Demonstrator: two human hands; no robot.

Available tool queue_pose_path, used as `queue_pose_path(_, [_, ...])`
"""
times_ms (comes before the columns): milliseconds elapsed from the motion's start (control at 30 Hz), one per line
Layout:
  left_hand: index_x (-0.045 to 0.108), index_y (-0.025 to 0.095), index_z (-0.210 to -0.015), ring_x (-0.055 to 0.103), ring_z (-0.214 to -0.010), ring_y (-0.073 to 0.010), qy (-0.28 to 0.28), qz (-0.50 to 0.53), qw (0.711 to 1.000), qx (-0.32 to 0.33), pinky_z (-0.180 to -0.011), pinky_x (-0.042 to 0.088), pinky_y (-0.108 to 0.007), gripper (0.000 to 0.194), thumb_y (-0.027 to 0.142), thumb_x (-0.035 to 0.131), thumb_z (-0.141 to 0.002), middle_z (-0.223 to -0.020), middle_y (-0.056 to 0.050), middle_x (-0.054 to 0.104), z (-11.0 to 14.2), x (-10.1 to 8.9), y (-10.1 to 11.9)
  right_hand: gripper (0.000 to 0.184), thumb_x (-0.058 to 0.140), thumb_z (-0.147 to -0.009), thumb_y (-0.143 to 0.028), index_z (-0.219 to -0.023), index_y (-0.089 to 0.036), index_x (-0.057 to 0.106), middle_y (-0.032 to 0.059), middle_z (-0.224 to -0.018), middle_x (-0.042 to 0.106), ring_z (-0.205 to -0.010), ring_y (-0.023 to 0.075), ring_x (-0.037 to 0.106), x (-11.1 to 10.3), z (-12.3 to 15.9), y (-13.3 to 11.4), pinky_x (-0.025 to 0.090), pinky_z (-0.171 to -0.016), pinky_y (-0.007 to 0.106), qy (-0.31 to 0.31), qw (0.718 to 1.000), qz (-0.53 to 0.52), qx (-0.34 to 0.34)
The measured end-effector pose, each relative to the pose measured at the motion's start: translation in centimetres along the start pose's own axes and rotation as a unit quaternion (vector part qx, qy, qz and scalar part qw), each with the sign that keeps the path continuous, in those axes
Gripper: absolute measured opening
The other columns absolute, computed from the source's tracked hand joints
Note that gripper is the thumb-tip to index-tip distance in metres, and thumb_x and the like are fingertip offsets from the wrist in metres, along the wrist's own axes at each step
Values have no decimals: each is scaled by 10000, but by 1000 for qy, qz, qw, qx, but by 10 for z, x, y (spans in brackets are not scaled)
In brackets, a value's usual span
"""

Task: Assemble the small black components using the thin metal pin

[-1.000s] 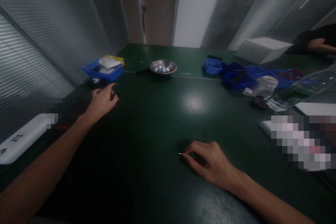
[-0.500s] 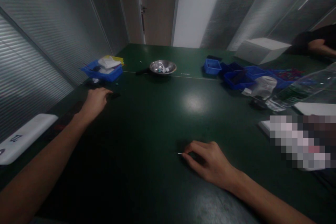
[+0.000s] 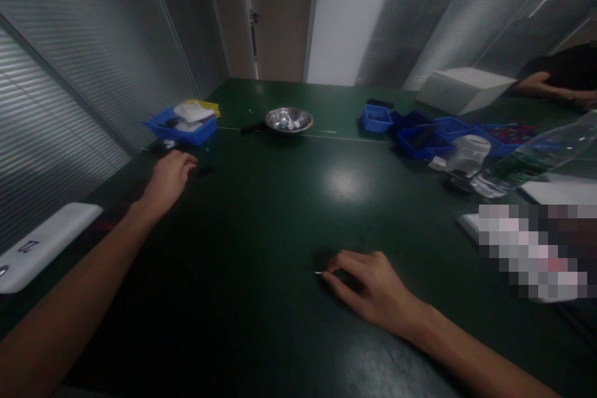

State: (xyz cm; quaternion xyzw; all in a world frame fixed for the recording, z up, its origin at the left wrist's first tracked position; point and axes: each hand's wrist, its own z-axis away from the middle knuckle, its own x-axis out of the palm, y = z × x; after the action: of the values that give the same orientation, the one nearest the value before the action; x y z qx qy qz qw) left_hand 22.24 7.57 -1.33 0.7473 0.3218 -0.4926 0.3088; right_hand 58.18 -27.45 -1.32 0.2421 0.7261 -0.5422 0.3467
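My right hand (image 3: 368, 289) rests over the near middle of the green table (image 3: 261, 217). Its thumb and forefinger are closed in a pinch on a thin, shiny whitish piece (image 3: 318, 272), whose tip pokes out to the left; its kind is too small to tell. Farther off on the left, my left hand (image 3: 172, 177) hovers with loosely bent fingers slightly apart, and nothing shows in them. Just right of those fingertips is a small dark patch (image 3: 205, 171), perhaps a shadow. Beyond that hand stands a blue tray (image 3: 200, 133) holding white and yellow items.
A metal bowl (image 3: 305, 121) with small bits stands at the back. Blue bins (image 3: 377, 119), a white box (image 3: 466, 90) and a lying clear bottle (image 3: 527, 161) are on the right. At left lies a white case (image 3: 51, 245). Another person's arm (image 3: 536, 86) shows at far right.
My left hand has drawn back slightly to the left and its fingertips have parted. My right hand has stayed in place. The other person's arms have shifted left.
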Motion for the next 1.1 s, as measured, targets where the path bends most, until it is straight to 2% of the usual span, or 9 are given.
queue_pose_path(100, [644,111,-1097,591,-1046,-257,24,6,1000,11,-991,471,-404,307,293,403,-1036,-1091,-108,612,-2,-3,5,190,533,-1061,-320,-988,-196,657,12,-810,653,-654,121,605,0,0,0,407,-605,262,-2,1000,0,-2])
queue_pose_path(233, [673,138,-992,591,-1024,-253,52,16,998,-17,-960,482,-389,240,252,461,-994,-1080,-122,619,-6,3,4,193,534,-1060,-326,-992,-195,659,13,-809,658,-660,125,611,0,0,0,406,-610,264,-2,1000,2,-4])
queue_pose_path(367, [667,150,-988,604,-1005,-247,54,31,998,-8,-930,472,-372,225,276,482,-996,-1059,-110,651,-5,6,1,195,533,-1061,-329,-988,-198,658,9,-804,654,-652,122,606,0,1,0,397,-603,266,-2,1000,5,-3])
queue_pose_path(500, [663,169,-1024,620,-975,-245,53,24,998,-1,-887,457,-359,244,326,476,-1018,-1050,-94,687,-3,0,5,192,539,-1059,-330,-984,-196,653,7,-794,650,-639,120,601,0,1,1,383,-587,267,2,1000,10,-7])
queue_pose_path(733, [719,168,-1064,661,-992,-246,48,37,998,2,-913,463,-355,294,343,488,-1019,-1079,-91,735,-2,1,7,193,536,-1060,-321,-987,-192,660,10,-797,651,-636,117,599,-1,1,0,388,-587,262,-2,1000,8,-9])
queue_pose_path(900, [736,141,-1088,701,-909,-211,77,62,994,-56,-859,504,-306,248,305,600,-960,-1026,-80,760,-4,6,6,193,536,-1061,-329,-988,-195,656,10,-804,650,-644,120,598,-1,1,0,391,-596,263,-4,1000,9,-6])
queue_pose_path(1100, [758,144,-1047,710,-846,-185,86,106,983,-119,-846,538,-282,243,321,655,-917,-976,-63,773,-4,9,11,187,532,-1062,-322,-1000,-198,657,13,-816,659,-658,122,608,-1,1,0,394,-605,263,-8,1000,6,-5])
